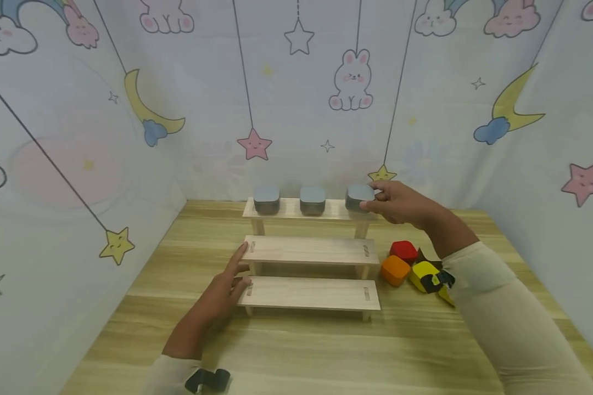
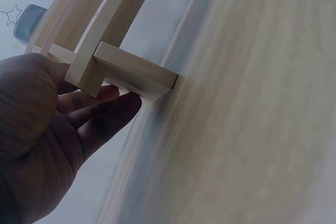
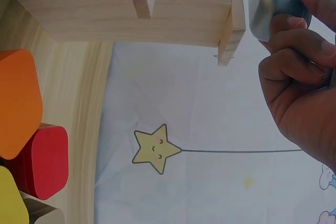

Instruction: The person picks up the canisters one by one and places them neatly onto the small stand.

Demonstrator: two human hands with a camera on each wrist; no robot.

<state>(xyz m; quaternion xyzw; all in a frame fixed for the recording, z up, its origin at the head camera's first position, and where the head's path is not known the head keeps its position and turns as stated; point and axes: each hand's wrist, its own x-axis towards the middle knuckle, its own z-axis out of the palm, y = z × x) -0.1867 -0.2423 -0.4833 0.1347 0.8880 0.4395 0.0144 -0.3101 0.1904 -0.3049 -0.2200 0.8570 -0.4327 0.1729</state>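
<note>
A three-step wooden stand [image 1: 311,249] stands on the wood-patterned floor. On its top step are a left grey block [image 1: 267,199], a middle grey block [image 1: 312,201] and a right grey block [image 1: 359,197], all with rounded corners. My right hand [image 1: 400,204] pinches the right grey block [image 3: 273,6] between thumb and fingers at the step's right end. At the stand's left end, my left hand [image 1: 221,291] touches the lower two steps with fairly straight fingers; the left wrist view has the fingertips by a support leg [image 2: 136,72].
Right of the stand lie a red block [image 1: 403,251], an orange block [image 1: 395,270] and a yellow block [image 1: 423,274], with more pieces partly hidden by my right forearm. A cartoon-printed cloth [image 1: 296,120] encloses the back and sides.
</note>
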